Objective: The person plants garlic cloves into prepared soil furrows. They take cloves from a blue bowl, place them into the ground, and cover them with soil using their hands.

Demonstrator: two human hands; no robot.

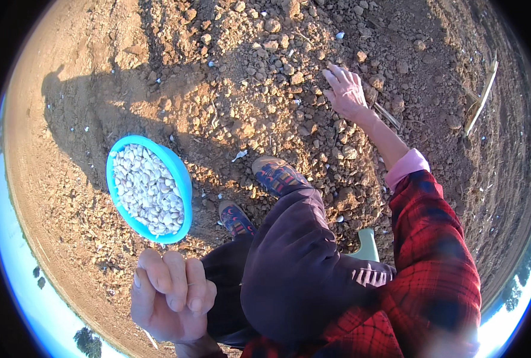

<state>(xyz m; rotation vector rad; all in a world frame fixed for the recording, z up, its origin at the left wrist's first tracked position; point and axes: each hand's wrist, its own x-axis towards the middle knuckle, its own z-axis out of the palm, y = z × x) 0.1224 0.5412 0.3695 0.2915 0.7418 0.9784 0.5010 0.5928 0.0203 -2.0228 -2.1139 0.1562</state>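
My right hand (pixel 346 94) reaches out low over the cloddy brown soil (pixel 265 94), palm down, with its fingers a little apart. Nothing shows between them, though the palm side is hidden. My left hand (pixel 173 295) is raised near the camera with its fingers curled toward the palm; whether something lies inside cannot be seen. Beyond it on the ground stands a bright blue plastic basin (pixel 182 179), filled with pale cloves that look like garlic (pixel 147 190). Single whitish cloves lie scattered on the soil, one (pixel 340 35) beyond my right hand and another (pixel 297 102) left of it.
My patterned shoes (pixel 276 174) are planted between basin and right arm. Part of a pale green plastic stool (pixel 367 246) shows beside my leg. A dry stalk (pixel 482 98) lies at right, a shorter one (pixel 387 115) by my right wrist. My shadow (pixel 82 112) falls leftward.
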